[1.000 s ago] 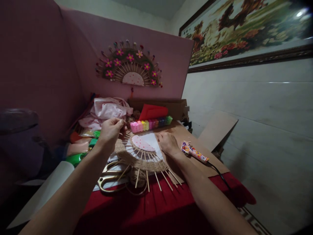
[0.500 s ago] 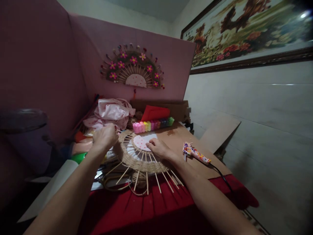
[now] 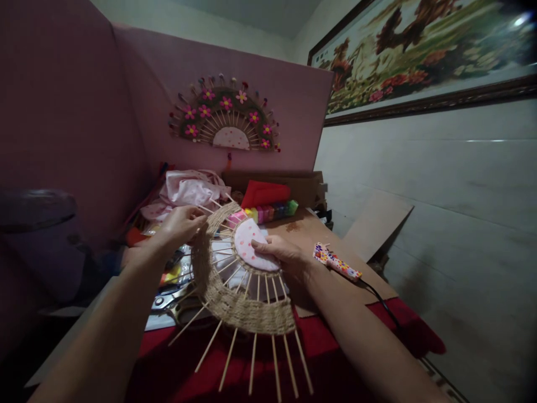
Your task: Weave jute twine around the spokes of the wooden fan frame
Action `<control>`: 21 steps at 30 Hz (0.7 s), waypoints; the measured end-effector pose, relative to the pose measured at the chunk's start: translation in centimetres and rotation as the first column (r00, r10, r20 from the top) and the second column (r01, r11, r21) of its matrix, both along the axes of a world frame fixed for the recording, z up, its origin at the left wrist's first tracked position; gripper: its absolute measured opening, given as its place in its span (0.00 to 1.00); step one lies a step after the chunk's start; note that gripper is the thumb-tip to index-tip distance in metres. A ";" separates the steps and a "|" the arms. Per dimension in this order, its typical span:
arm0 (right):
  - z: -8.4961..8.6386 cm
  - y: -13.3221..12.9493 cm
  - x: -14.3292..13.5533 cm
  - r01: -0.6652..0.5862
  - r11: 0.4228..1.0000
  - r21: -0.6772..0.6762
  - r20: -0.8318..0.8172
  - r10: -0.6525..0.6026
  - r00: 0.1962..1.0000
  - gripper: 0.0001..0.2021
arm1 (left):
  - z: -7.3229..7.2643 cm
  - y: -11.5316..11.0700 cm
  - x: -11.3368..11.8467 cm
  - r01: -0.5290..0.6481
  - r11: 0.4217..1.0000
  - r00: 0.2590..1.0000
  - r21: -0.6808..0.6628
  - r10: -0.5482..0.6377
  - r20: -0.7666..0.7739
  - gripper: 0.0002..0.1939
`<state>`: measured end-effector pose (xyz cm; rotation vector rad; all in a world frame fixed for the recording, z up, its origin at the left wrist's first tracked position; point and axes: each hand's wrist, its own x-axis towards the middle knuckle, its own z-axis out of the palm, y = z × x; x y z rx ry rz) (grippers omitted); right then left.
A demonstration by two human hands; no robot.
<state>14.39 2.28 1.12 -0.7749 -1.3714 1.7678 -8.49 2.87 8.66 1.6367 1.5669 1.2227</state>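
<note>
A half-round frame of thin wooden sticks with a woven twine band (image 3: 251, 314) is tilted up over the table, its stick ends spreading toward me. My right hand (image 3: 281, 252) grips the frame at its dotted pink centre piece (image 3: 247, 242), thumb on top. At the upper left edge of the band, my left hand (image 3: 184, 224) has its fingers pressed together near the sticks; what they pinch, if anything, is too small to make out.
A flowered glue gun (image 3: 338, 266) with a black cord lies on cardboard (image 3: 300, 226) at right. Behind are colourful clay packs (image 3: 272, 212), red felt (image 3: 266, 193) and pink cloth (image 3: 193, 187). Scissors (image 3: 161, 302) lie at left. A finished flowered fan (image 3: 229, 115) hangs on the pink board.
The woven frame has been raised and tipped toward me, so its band and sticks look larger and lower. My left hand has shifted slightly and shows more of its fingers.
</note>
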 end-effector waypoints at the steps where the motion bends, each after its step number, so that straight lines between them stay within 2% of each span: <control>1: 0.1 -0.3 -0.2 -0.008 1.000 -0.020 -0.045 0.007 0.999 0.13 | 0.1 -0.1 0.0 0.010 0.999 0.999 0.045 -0.009 -0.039 0.03; 4: 0.5 -0.7 -0.4 0.027 0.999 -0.026 -0.178 -0.032 0.984 0.15 | 0.4 -0.2 -0.4 0.002 0.970 0.972 0.243 0.055 -0.229 0.09; 5: 0.7 -0.7 -0.3 0.056 0.998 -0.028 -0.218 -0.061 0.974 0.15 | 0.5 -0.4 -0.6 -0.053 0.937 0.961 0.346 0.142 -0.237 0.11; 7: 1.2 -0.4 0.3 0.119 0.992 -0.043 -0.288 -0.127 0.949 0.13 | 1.0 -0.8 -1.0 -0.190 0.819 0.932 0.542 0.324 -0.163 0.15; 8: 1.4 -0.1 0.7 0.156 0.986 -0.058 -0.310 -0.166 0.936 0.12 | 1.2 -1.0 -1.2 -0.279 0.746 0.922 0.605 0.384 -0.049 0.17; 9: 1.6 0.1 1.1 0.202 0.976 -0.079 -0.328 -0.217 0.920 0.11 | 1.4 -1.2 -1.3 -0.326 0.716 0.924 0.617 0.380 0.046 0.18; 10: 1.9 0.4 1.5 0.256 0.961 -0.107 -0.344 -0.277 0.897 0.10 | 1.6 -1.3 -1.3 -0.380 0.710 0.920 0.593 0.359 0.159 0.17; 11: 2.0 0.7 1.9 0.310 0.941 -0.138 -0.359 -0.339 0.869 0.08 | 1.6 -1.3 -1.2 -0.405 0.745 0.914 0.530 0.311 0.260 0.16; 12: 2.2 0.9 2.2 0.360 0.917 -0.169 -0.374 -0.398 0.838 0.07 | 1.6 -1.2 -1.1 -0.390 0.816 0.906 0.428 0.256 0.338 0.13; 13: 2.2 1.1 2.4 0.399 0.896 -0.195 -0.387 -0.444 0.808 0.06 | 1.4 -1.0 -0.9 -0.338 0.883 0.896 0.326 0.196 0.398 0.11; 14: 2.3 1.2 2.5 0.422 0.882 -0.210 -0.400 -0.472 0.786 0.05 | 1.1 -0.8 -0.6 -0.213 0.956 0.891 0.201 0.106 0.442 0.08; 15: 2.2 1.4 2.6 0.432 0.876 -0.215 -0.407 -0.483 0.775 0.05 | 0.7 -0.5 -0.3 -0.054 0.996 0.872 0.070 0.013 0.489 0.06; 16: 2.2 1.5 2.6 0.434 0.876 -0.209 -0.408 -0.482 0.775 0.05 | 0.2 -0.3 0.0 0.128 0.992 0.853 -0.015 -0.102 0.512 0.06; 18: 1.9 1.8 2.6 0.455 0.874 -0.172 -0.410 -0.483 0.774 0.07 | -0.9 0.1 0.7 0.362 0.925 0.789 -0.112 -0.240 0.566 0.08; 21: 1.6 2.3 2.8 0.524 0.843 -0.118 -0.460 -0.515 0.724 0.09 | -2.2 -0.1 1.9 0.637 0.762 0.628 -0.118 -0.424 0.652 0.09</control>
